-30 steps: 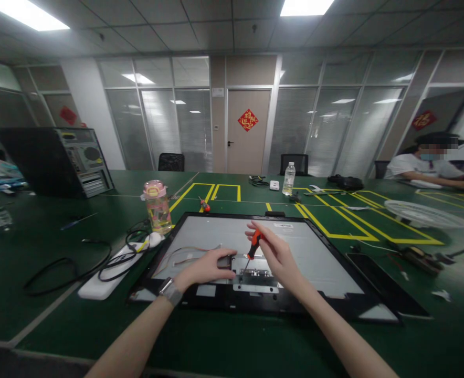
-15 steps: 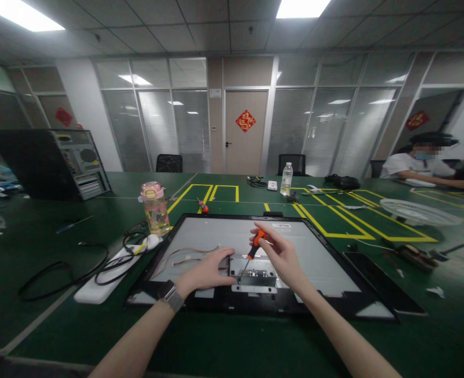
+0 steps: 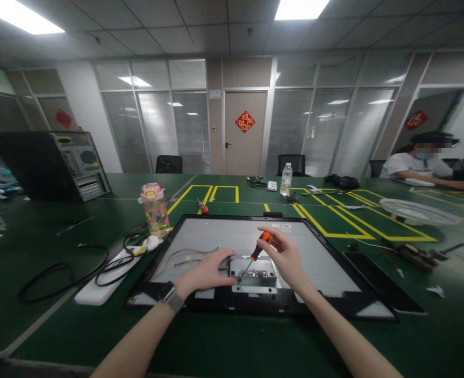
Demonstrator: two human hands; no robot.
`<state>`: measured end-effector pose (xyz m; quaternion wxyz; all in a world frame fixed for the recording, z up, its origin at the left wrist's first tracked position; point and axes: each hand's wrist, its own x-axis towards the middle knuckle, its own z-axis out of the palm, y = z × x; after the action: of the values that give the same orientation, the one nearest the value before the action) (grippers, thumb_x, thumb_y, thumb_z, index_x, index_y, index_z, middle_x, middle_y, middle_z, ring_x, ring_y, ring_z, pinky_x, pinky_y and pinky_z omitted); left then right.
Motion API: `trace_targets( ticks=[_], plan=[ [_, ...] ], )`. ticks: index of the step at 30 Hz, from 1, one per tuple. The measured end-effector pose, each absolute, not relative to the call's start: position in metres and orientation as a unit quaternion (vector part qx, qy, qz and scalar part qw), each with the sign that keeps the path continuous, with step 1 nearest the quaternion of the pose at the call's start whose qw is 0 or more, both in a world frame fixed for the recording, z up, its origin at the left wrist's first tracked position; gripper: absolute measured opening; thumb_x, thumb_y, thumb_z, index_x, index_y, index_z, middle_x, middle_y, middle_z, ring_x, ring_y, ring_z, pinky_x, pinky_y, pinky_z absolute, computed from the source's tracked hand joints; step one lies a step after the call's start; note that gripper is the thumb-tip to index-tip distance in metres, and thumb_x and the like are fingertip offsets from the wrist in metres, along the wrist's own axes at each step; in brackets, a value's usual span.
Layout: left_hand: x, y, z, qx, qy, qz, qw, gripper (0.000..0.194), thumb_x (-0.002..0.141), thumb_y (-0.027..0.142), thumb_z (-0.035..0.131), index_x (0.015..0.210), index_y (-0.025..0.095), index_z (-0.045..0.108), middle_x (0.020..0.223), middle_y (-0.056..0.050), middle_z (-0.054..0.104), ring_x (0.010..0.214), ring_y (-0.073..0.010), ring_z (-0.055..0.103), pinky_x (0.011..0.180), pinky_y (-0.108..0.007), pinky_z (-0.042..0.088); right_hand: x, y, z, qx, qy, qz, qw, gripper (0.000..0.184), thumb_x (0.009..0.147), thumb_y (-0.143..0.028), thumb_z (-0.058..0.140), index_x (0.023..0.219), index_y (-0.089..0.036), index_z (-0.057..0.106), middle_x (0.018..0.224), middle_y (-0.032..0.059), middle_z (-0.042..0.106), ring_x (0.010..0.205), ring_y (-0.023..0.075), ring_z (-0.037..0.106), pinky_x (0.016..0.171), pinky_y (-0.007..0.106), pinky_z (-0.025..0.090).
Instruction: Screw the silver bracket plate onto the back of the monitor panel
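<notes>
A large flat display panel (image 3: 314,262), black-framed with a pale grey back, lies on the table in front of me. On its lower middle sits a silver metal bracket (image 3: 255,289) with a raised box section. My right hand (image 3: 285,257) grips an orange-and-black screwdriver (image 3: 257,253) between thumb and fingers. Its thin shaft slants down to the bracket's left part; what lies under the tip is too small to make out. My left hand (image 3: 210,273), thumb and fingers apart, rests at the bracket's left edge. Thin cables (image 3: 188,252) run across the panel beyond it.
Left of the panel are a white power strip (image 3: 98,287) with black cables and a pink-lidded bottle (image 3: 155,210). A computer case (image 3: 31,165) stands farther left. A black slab (image 3: 381,281) lies close by on the right. Another person (image 3: 417,163) sits at far right.
My right hand has shifted slightly right and the screwdriver's handle leans more to the right. Its tip stays at the bracket's left part. My left hand has hardly moved.
</notes>
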<state>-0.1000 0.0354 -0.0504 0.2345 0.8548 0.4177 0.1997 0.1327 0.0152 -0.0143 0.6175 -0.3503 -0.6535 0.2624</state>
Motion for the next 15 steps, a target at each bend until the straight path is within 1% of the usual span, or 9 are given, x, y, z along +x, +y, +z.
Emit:
trace_targets(
  ticks=[2,4,6,8,11,13,15],
  plan=[
    [-0.1,0.0356,-0.0502,0.855,0.417,0.198,0.235,0.071,0.07,0.047,0.069,0.133,0.023,0.045,0.138,-0.008,0.046,0.127,-0.0287,0.041,0.107,-0.039,0.03,0.1339,0.0149,-0.0135,-0.337,-0.663,0.269,0.612,0.027,0.081,-0.038,0.063,0.102,-0.023,0.068,0.09,0.0045,0.065,0.083,0.0203,0.064,0.081,0.036,0.053],
    [-0.1002,0.036,-0.0503,0.855,0.419,0.197,0.235,0.072,0.07,0.048,0.069,0.133,0.023,0.044,0.139,-0.008,0.045,0.127,-0.0292,0.041,0.107,-0.039,0.029,0.1343,0.0136,-0.0116,-0.31,-0.664,0.323,0.598,0.03,0.087,-0.04,0.055,0.109,-0.023,0.065,0.099,0.0061,0.066,0.092,0.0218,0.064,0.087,0.039,0.05],
    [-0.1004,0.0365,-0.0506,0.854,0.42,0.196,0.235,0.073,0.07,0.049,0.068,0.134,0.023,0.044,0.139,-0.008,0.044,0.127,-0.0293,0.04,0.107,-0.04,0.029,0.1337,0.0126,-0.0103,-0.288,-0.65,0.38,0.592,0.032,0.088,-0.04,0.053,0.114,-0.024,0.063,0.102,0.0065,0.067,0.093,0.0228,0.065,0.089,0.043,0.049],
    [-0.1003,0.0368,-0.0511,0.853,0.421,0.197,0.236,0.073,0.07,0.049,0.068,0.133,0.022,0.044,0.139,-0.008,0.044,0.127,-0.029,0.04,0.108,-0.04,0.029,0.1327,0.013,-0.0108,-0.29,-0.631,0.394,0.602,0.029,0.084,-0.039,0.061,0.108,-0.024,0.065,0.095,0.0053,0.069,0.087,0.0226,0.066,0.085,0.042,0.051],
    [-0.0998,0.0366,-0.0513,0.853,0.422,0.198,0.236,0.071,0.07,0.048,0.068,0.133,0.022,0.045,0.139,-0.008,0.045,0.127,-0.0284,0.04,0.107,-0.039,0.029,0.1322,0.0162,-0.0145,-0.314,-0.623,0.346,0.627,0.02,0.076,-0.037,0.07,0.09,-0.024,0.07,0.088,0.0035,0.067,0.082,0.0217,0.064,0.077,0.037,0.053],
    [-0.0994,0.0362,-0.0511,0.852,0.422,0.2,0.235,0.071,0.07,0.047,0.068,0.132,0.023,0.045,0.138,-0.007,0.046,0.127,-0.0282,0.041,0.107,-0.039,0.03,0.1327,0.0187,-0.0172,-0.316,-0.632,0.327,0.628,0.018,0.077,-0.039,0.068,0.087,-0.024,0.07,0.088,0.0035,0.065,0.082,0.0211,0.062,0.075,0.035,0.052],
    [-0.099,0.0359,-0.0509,0.852,0.422,0.204,0.235,0.071,0.069,0.046,0.069,0.132,0.023,0.046,0.138,-0.007,0.046,0.126,-0.0282,0.041,0.107,-0.04,0.03,0.1335,0.0202,-0.0186,-0.306,-0.633,0.345,0.622,0.02,0.08,-0.041,0.063,0.088,-0.023,0.069,0.089,0.004,0.065,0.084,0.0214,0.062,0.078,0.037,0.051]
  ],
)
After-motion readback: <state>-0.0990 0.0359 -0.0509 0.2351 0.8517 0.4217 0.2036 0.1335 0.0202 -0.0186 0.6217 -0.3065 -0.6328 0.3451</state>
